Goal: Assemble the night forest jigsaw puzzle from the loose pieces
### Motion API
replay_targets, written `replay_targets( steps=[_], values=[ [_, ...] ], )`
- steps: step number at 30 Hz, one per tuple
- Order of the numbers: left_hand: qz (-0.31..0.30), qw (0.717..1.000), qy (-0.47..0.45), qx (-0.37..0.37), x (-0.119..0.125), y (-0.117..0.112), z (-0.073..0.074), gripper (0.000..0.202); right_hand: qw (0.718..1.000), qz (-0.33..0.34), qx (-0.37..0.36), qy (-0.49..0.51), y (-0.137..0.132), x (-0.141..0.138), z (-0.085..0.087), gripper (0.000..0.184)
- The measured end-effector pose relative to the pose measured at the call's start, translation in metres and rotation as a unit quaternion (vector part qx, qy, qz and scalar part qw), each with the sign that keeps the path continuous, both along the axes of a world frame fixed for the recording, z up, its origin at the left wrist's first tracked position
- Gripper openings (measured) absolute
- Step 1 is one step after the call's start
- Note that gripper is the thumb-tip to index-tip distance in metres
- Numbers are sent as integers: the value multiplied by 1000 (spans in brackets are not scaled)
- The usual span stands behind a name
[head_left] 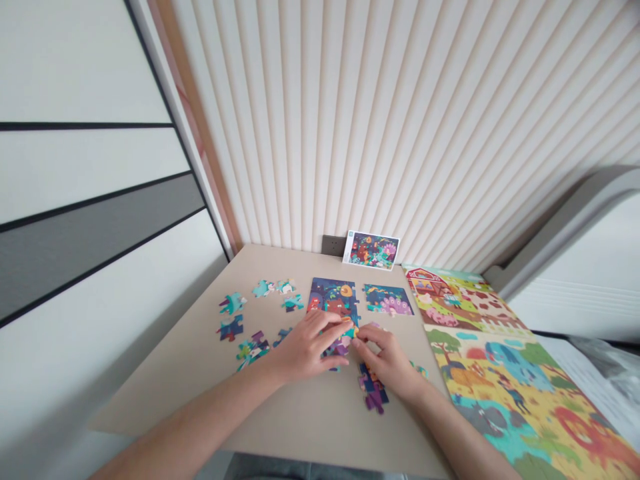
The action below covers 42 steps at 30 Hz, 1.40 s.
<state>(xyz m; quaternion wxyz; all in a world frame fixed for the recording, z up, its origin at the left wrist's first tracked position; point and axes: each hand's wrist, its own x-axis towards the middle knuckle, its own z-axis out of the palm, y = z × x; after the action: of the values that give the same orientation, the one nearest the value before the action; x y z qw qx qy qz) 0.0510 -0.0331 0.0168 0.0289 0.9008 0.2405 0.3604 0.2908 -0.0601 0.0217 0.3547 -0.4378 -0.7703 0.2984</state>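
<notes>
On the beige table (200,373) lies a partly joined dark blue jigsaw section (334,297). My left hand (305,347) rests on its lower edge, fingers curled and pressing down on the pieces. Close beside it, my right hand (387,357) pinches a small jigsaw piece (353,331) at the section's lower right. A second joined section (387,300) with a pink fan shape lies to the right. A few joined purple pieces (373,393) lie beneath my right wrist. Several loose teal pieces (250,313) are scattered to the left.
A small reference picture card (371,251) leans against the ribbed wall at the table's back. A large finished farm and animal puzzle (500,360) covers the table's right side. White and grey wall panels stand to the left.
</notes>
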Motion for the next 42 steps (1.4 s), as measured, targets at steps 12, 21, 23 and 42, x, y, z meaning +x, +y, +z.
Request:
replay_targets(
  steps=[12,21,23,42],
  values=[
    [-25,999,6,-22,2,2,0,24,996,-49,-60,45,3,9,-6,37],
    [-22,999,35,-34,1,4,-3,48,997,-24,-72,26,2,9,-9,30],
    [-23,999,45,-19,1,5,-4,47,998,-24,-64,13,3,10,-8,32],
    [22,999,11,-47,-2,8,-6,32,999,-39,6,-4,2,15,-3,41]
  ],
)
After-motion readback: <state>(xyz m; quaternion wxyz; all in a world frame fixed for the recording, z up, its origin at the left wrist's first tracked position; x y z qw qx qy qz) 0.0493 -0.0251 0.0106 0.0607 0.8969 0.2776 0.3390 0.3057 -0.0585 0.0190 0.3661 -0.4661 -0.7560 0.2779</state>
